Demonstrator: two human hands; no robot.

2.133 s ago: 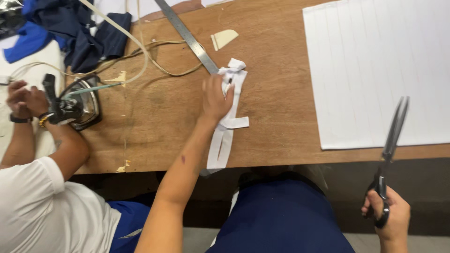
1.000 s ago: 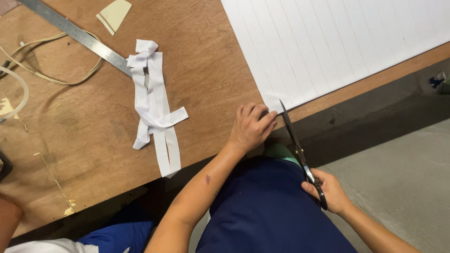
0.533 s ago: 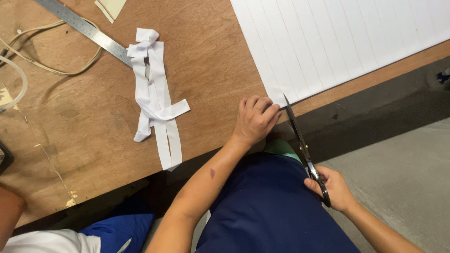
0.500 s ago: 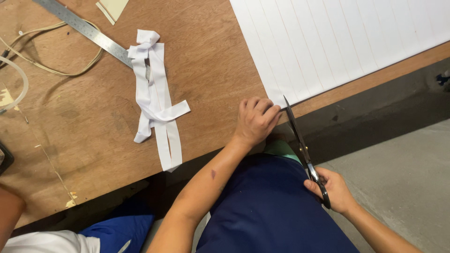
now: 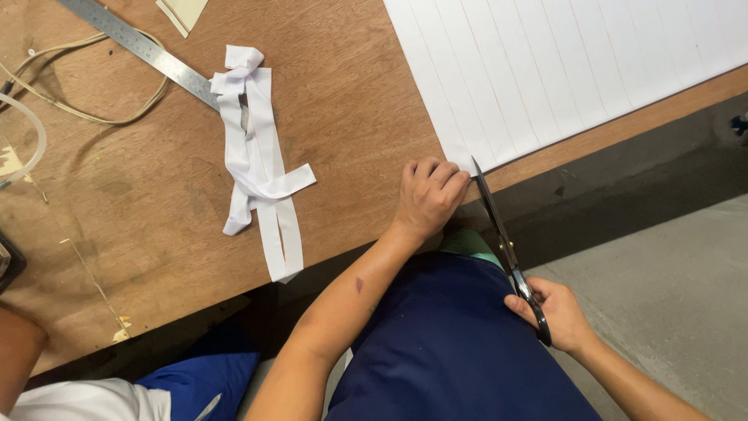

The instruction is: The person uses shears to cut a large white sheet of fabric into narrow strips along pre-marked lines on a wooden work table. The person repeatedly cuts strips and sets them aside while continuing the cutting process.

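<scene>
Since a moment ago the scissors (image 5: 510, 253) have edged their tip onto the near corner of the white sheet (image 5: 561, 70); the right hand (image 5: 557, 312) grips their handles, fingers curled; the left hand (image 5: 428, 195) presses that corner, fingers together; cut white strips (image 5: 261, 171) lie well apart on the wooden table (image 5: 343, 101).

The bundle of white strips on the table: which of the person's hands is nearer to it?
Left. The left hand rests on the table just right of the white strips, apart from them; the right hand holds the scissors off the table's edge.
</scene>
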